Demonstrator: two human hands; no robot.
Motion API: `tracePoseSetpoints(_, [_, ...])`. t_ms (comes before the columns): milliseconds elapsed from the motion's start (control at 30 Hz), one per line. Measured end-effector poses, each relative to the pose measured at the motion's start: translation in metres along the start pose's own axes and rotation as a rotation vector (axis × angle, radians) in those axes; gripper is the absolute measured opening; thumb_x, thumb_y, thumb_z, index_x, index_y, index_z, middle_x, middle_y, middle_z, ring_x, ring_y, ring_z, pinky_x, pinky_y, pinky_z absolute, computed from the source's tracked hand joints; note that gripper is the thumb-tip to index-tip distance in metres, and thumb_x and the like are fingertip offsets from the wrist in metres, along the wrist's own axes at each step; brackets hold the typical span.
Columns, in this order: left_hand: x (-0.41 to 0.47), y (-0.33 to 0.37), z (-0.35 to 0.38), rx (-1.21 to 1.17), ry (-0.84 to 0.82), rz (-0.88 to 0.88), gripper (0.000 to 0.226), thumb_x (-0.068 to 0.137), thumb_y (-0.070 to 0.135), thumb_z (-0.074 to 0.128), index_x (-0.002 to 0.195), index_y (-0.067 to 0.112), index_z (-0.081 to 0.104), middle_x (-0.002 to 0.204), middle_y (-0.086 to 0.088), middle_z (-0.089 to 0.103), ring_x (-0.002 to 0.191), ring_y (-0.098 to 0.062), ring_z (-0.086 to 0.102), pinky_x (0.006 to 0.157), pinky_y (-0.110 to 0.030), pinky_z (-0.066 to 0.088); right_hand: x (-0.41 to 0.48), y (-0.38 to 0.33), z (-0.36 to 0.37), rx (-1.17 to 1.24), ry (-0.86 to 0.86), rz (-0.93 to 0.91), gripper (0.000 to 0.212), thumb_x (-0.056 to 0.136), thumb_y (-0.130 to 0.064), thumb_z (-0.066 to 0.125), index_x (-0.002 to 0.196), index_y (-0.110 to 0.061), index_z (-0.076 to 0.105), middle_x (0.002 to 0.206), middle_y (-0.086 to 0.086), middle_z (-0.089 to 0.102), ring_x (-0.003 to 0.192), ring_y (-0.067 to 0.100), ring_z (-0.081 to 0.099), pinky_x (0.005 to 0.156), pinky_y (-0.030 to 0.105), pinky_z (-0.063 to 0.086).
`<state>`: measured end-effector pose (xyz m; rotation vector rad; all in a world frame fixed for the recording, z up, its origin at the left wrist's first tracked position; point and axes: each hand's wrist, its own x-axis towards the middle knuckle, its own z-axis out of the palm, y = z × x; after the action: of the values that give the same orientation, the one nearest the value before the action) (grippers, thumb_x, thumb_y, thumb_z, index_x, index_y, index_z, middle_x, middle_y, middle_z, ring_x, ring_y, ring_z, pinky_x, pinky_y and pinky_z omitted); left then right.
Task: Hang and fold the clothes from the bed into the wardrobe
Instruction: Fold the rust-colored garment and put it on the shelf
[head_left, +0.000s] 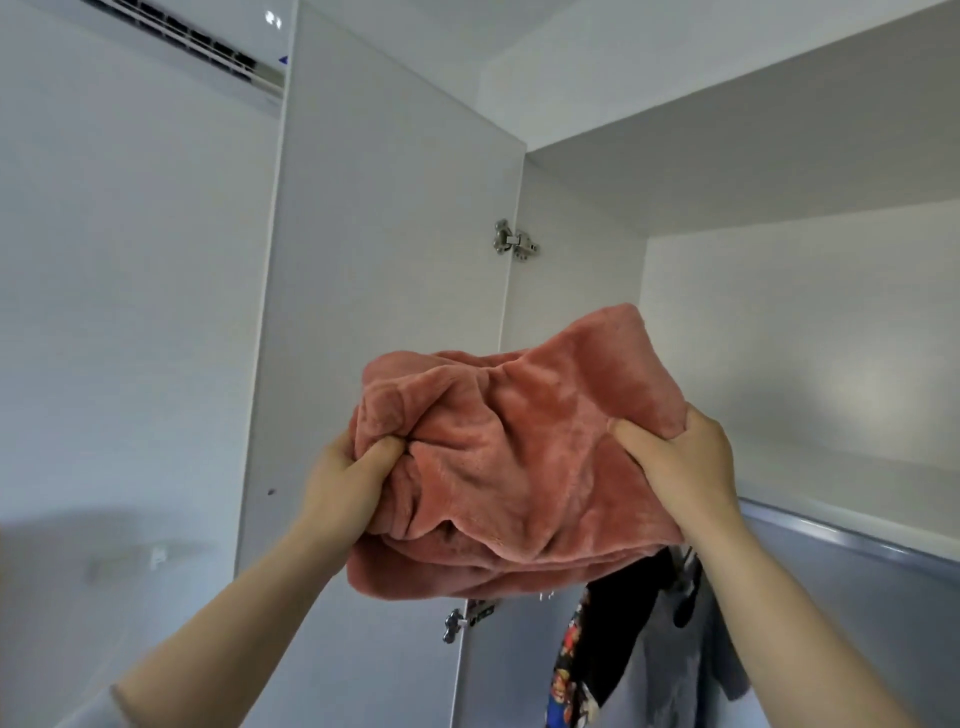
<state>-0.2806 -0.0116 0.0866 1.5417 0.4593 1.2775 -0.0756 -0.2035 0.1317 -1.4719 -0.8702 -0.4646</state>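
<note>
Two bare forearms rise from the bottom corners of the view, and at the left one a bit of grey sleeve (98, 712) shows. The left hand (343, 488) grips the left side of a folded pink fleece garment (519, 457); its thumb presses into the soft cloth and the other fingers are curled under the bundle. The right hand (680, 457) grips the right side in the same way, thumb on the near face, the fingers closed round the edge.

The garment is held high between both hands, in front of the open wardrobe, at the left end of the upper shelf (831, 488) and close to its front edge (whether its far side already touches the shelf, I cannot tell). It is thick, folded in several layers, with many wrinkles.

Left of the bundle stands the open white wardrobe door (384, 260), with one metal hinge (514, 240) above the garment and a second hinge (457, 623) below it. Under the shelf, a black garment with coloured print (623, 623) and a grey garment (670, 675) hang side by side. An air conditioner (208, 52) is on the wall in the upper left corner.
</note>
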Motion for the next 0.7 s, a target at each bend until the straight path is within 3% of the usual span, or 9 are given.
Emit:
tracePoseSetpoints(167, [0.061, -0.023, 0.040, -0.031, -0.080, 0.016, 0.029, 0.069, 0.042, 0.058, 0.090, 0.027, 0.070, 0.089, 0.007, 0.074, 0.087, -0.012, 0.069, 0.071, -0.027, 0.052, 0.039, 0.026, 0.005, -0.109, 0.092, -0.017, 0.015, 0.073, -0.030, 0.078, 0.073, -0.020, 0.067, 0.064, -0.018, 0.068, 0.062, -0.005, 0.062, 0.056, 0.019, 0.044])
tracePoseSetpoints(300, [0.110, -0.040, 0.072, -0.073, -0.176, 0.013, 0.028, 0.073, 0.036, 0.059, 0.092, 0.019, 0.072, 0.090, -0.001, 0.075, 0.088, -0.019, 0.070, 0.078, -0.035, 0.057, 0.061, 0.043, 0.011, -0.191, 0.158, 0.000, 0.013, 0.074, -0.031, 0.077, 0.071, -0.025, 0.065, 0.063, -0.018, 0.066, 0.062, -0.011, 0.061, 0.053, 0.013, 0.042])
tracePoseSetpoints(433, [0.153, -0.055, 0.106, -0.131, -0.240, 0.027, 0.013, 0.089, 0.016, 0.060, 0.091, 0.011, 0.072, 0.090, -0.009, 0.075, 0.086, -0.022, 0.071, 0.071, -0.032, 0.057, 0.083, 0.056, 0.015, -0.277, 0.246, -0.002, 0.017, 0.074, -0.029, 0.078, 0.066, -0.027, 0.062, 0.061, -0.021, 0.062, 0.059, -0.016, 0.057, 0.049, 0.004, 0.039])
tracePoseSetpoints(600, [0.187, -0.067, 0.148, -0.191, -0.335, 0.033, 0.014, 0.090, 0.015, 0.059, 0.092, 0.010, 0.072, 0.091, -0.011, 0.075, 0.086, -0.024, 0.071, 0.078, -0.037, 0.058, 0.105, 0.072, 0.010, -0.347, 0.318, 0.003, 0.016, 0.074, -0.032, 0.077, 0.068, -0.029, 0.061, 0.070, -0.019, 0.065, 0.068, -0.006, 0.060, 0.061, 0.018, 0.045])
tracePoseSetpoints(700, [0.198, -0.077, 0.171, -0.213, -0.408, 0.015, 0.017, 0.086, 0.023, 0.063, 0.094, 0.012, 0.072, 0.090, -0.008, 0.076, 0.087, -0.023, 0.072, 0.078, -0.036, 0.058, 0.120, 0.082, 0.003, -0.377, 0.315, -0.002, 0.012, 0.075, -0.032, 0.075, 0.073, -0.030, 0.064, 0.074, -0.017, 0.067, 0.070, -0.003, 0.062, 0.060, 0.015, 0.043])
